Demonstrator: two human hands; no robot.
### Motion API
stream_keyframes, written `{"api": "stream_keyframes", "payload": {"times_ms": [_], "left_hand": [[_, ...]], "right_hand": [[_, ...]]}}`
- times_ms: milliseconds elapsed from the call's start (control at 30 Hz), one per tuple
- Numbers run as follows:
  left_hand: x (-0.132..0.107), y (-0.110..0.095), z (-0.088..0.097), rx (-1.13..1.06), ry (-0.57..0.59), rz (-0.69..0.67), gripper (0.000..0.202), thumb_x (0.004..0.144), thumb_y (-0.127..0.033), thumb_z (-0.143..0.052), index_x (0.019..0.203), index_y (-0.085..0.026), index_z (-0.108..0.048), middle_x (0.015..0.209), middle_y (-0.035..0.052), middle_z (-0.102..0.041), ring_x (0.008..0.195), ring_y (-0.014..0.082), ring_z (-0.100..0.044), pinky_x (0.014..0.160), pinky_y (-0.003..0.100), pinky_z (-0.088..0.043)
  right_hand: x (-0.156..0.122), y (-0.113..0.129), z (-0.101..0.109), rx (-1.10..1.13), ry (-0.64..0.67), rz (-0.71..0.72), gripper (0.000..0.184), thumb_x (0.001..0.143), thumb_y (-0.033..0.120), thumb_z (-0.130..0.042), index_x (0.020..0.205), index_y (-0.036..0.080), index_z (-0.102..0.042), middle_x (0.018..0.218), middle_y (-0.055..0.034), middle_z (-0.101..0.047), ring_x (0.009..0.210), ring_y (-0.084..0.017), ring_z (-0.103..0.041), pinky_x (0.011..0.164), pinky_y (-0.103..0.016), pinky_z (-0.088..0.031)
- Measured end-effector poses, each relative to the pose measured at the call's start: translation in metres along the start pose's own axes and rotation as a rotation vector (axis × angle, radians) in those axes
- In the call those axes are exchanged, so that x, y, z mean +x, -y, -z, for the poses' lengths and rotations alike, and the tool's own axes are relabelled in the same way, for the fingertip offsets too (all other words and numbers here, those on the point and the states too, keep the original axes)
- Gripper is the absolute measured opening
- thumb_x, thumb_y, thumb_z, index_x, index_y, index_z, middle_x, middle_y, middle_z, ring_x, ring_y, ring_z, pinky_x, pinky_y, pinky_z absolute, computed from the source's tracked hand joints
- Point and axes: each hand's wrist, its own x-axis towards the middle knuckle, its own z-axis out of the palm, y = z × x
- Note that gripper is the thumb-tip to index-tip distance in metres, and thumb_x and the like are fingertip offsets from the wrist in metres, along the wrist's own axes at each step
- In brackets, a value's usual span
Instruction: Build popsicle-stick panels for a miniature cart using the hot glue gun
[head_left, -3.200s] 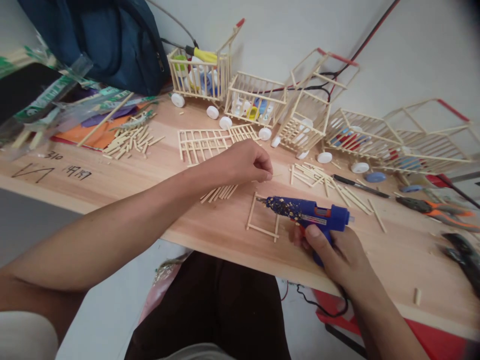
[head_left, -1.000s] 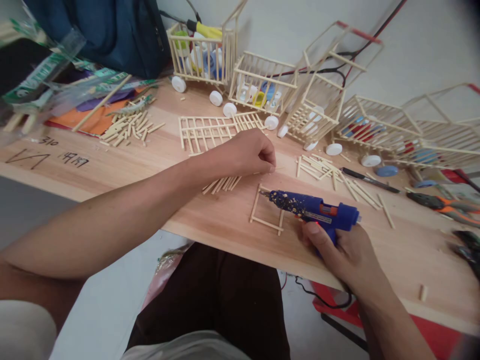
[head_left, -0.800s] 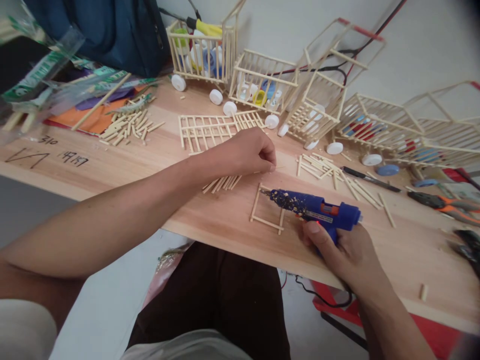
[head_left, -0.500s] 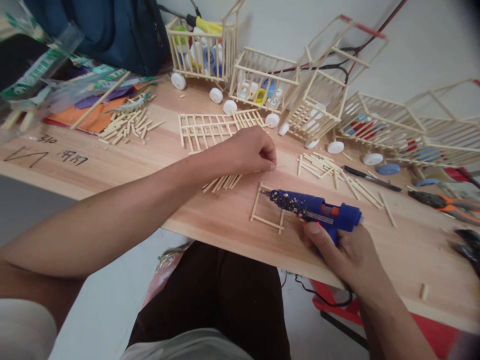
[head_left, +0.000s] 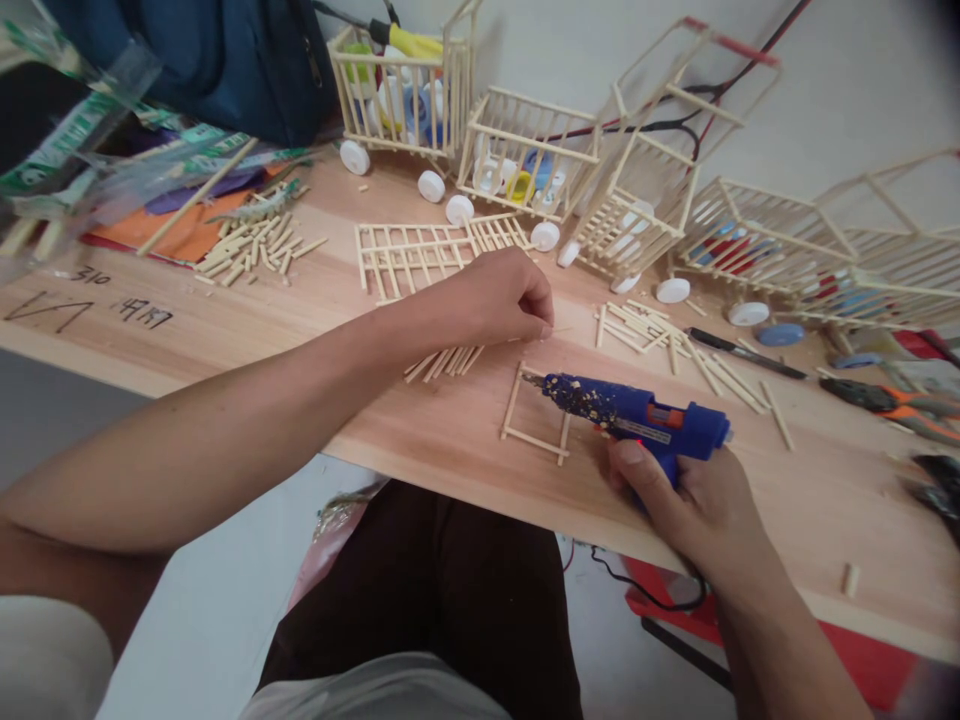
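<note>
Currently right hand point(head_left: 697, 500) fingers wrapped round glue gun point(head_left: 637, 412), nozzle point(head_left: 532, 380) near far-left corner of stick frame point(head_left: 535, 443) flat on worktop point(head_left: 420, 430). Left hand point(head_left: 506, 298) beyond frame, fingers curled in; can't tell if gripping anything.

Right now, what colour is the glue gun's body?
The glue gun is blue, speckled dark and gold near the nozzle, in the head view.
</note>
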Motion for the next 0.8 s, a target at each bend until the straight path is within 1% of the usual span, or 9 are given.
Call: {"api": "stream_keyframes", "payload": {"times_ms": [133,300,500,633,800], "left_hand": [[0.0003,0.0005,-0.0004,0.009,0.012,0.007,0.014,0.069,-0.012,-0.063,0.076,-0.012,-0.075,0.07,0.0037,-0.069,0.072,0.0151,-0.062,0.071,0.028,-0.043],[0.0008,0.0009,-0.0007,0.02,0.01,0.008,0.014,0.069,-0.013,-0.063,0.076,-0.011,-0.075,0.071,0.0043,-0.069,0.072,0.0151,-0.062,0.07,0.028,-0.042],[0.0007,-0.0011,-0.0004,0.007,0.002,0.007,0.012,0.068,-0.012,-0.064,0.074,-0.012,-0.074,0.069,0.0031,-0.069,0.069,0.0139,-0.061,0.07,0.027,-0.042],[0.0004,-0.0021,0.0005,0.009,-0.003,0.004,0.011,0.067,-0.011,-0.064,0.073,-0.012,-0.074,0.067,0.0025,-0.068,0.068,0.0132,-0.06,0.068,0.026,-0.042],[0.0008,-0.001,0.0001,0.026,-0.009,-0.02,0.012,0.067,-0.013,-0.063,0.073,-0.012,-0.074,0.066,0.0024,-0.069,0.066,0.0123,-0.06,0.067,0.025,-0.043]], "right_hand": [[-0.0004,-0.0003,-0.0003,-0.006,0.009,-0.007,0.046,0.093,0.052,-0.046,0.06,0.021,-0.049,0.052,0.0008,-0.052,0.048,-0.011,-0.047,0.045,-0.025,-0.033],[0.0008,-0.0002,-0.0001,-0.019,0.013,0.015,0.046,0.093,0.052,-0.045,0.059,0.021,-0.049,0.052,0.0008,-0.051,0.048,-0.012,-0.048,0.047,-0.026,-0.033],[-0.0017,0.006,-0.0017,0.025,-0.029,-0.052,0.048,0.093,0.056,-0.043,0.061,0.021,-0.05,0.056,-0.0005,-0.054,0.053,-0.014,-0.049,0.05,-0.027,-0.033],[-0.0036,0.0042,-0.0013,0.103,-0.028,-0.074,0.048,0.092,0.057,-0.044,0.062,0.021,-0.051,0.06,-0.0023,-0.055,0.058,-0.016,-0.052,0.052,-0.029,-0.034],[-0.0039,-0.0012,-0.0009,0.282,-0.042,-0.064,0.047,0.092,0.058,-0.045,0.066,0.021,-0.054,0.06,-0.0023,-0.056,0.057,-0.016,-0.053,0.057,-0.03,-0.041]]}}
